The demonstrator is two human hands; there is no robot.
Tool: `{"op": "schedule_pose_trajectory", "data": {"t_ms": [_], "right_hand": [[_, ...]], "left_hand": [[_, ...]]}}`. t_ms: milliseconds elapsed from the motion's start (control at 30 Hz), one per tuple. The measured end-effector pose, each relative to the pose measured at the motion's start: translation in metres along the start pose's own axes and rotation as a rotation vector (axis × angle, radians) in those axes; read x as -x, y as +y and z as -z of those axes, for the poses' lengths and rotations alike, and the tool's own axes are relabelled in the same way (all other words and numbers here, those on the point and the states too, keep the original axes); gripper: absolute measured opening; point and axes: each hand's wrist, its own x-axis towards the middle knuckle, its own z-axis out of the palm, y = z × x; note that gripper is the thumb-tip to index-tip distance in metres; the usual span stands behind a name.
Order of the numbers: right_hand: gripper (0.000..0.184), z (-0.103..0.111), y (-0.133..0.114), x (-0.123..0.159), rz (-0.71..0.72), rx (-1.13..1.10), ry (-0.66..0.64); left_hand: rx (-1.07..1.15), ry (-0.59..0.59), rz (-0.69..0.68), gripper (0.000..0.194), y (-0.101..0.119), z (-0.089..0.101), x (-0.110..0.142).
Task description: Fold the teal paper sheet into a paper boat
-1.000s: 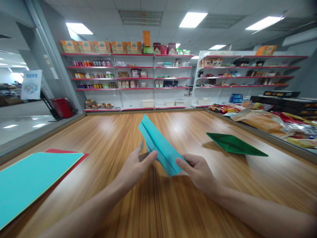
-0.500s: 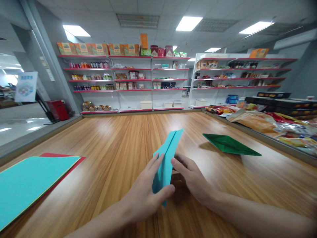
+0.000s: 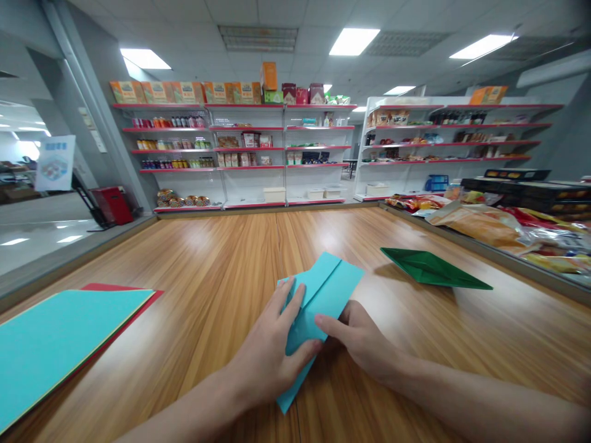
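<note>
Blue paper (image 3: 332, 295) has tipped flatter; left grip (image 3: 268, 349) lies on it, spread wide; right grip (image 3: 362, 335) pinches its edge, thumb on top

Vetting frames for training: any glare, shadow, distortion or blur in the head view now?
Head view: ceiling lights blown white; pale glare on the wooden table; soft shadow beside the green folded paper; wide-angle stretching toward the edges; fold line readable on the turquoise folded paper.
</note>
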Motion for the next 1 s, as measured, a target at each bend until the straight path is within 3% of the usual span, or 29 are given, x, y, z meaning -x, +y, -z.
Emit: {"op": "schedule_pose_trajectory", "data": {"t_ms": [367,667,1000], "right_hand": [[0.020,0.003,0.006,0.006,0.090,0.046,0.061],[0.042,0.007,0.018,0.003,0.027,-0.120,0.132],[0.046,0.005,0.021,0.001,0.066,-0.161,0.126]], "left_hand": [[0.007,0.017,-0.131,0.073,0.003,0.010,-0.001],[-0.240,0.005,-0.218,0.081,0.000,0.015,0.000],[-0.505,0.176,-0.275,0.077,0.002,0.017,-0.002]]}}
